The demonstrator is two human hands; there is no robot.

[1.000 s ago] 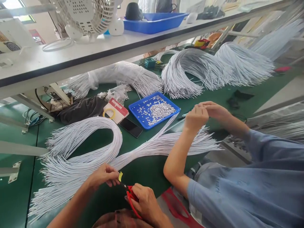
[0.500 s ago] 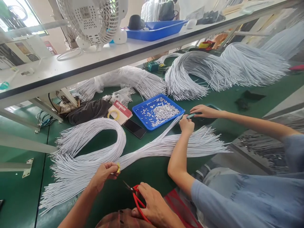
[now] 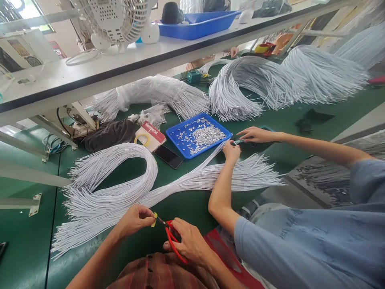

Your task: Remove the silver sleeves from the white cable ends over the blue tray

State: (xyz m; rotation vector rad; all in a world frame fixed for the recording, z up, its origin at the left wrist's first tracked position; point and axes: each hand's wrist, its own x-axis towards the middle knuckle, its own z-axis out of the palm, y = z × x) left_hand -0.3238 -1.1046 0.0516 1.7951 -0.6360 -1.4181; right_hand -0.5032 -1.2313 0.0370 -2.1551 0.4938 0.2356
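My left hand (image 3: 136,218) pinches a small piece of yellow tape (image 3: 154,220) between thumb and fingers. In my right hand (image 3: 191,243) are red-handled scissors (image 3: 173,241), their dark narrow blades pointing left and meeting the tape. Whether the blades are closed on it I cannot tell. Just beyond my left hand lies a long bundle of white cables (image 3: 162,192), gathered in the middle and fanned out at both ends. A looped bundle of white cables (image 3: 147,164) rests behind it on the green table (image 3: 192,204).
A co-worker's hands (image 3: 233,150) hold a small tool and cable ends beside a blue tray (image 3: 180,146) of small metal parts. A phone (image 3: 169,156), a notebook (image 3: 155,136) and a tape roll (image 3: 142,139) lie nearby. Behind stands a raised shelf (image 3: 105,66) with a fan (image 3: 116,20).
The scissors have moved up and left until their tips meet the yellow tape. My left hand has shifted slightly right with the tape. The whole view has tilted a little.
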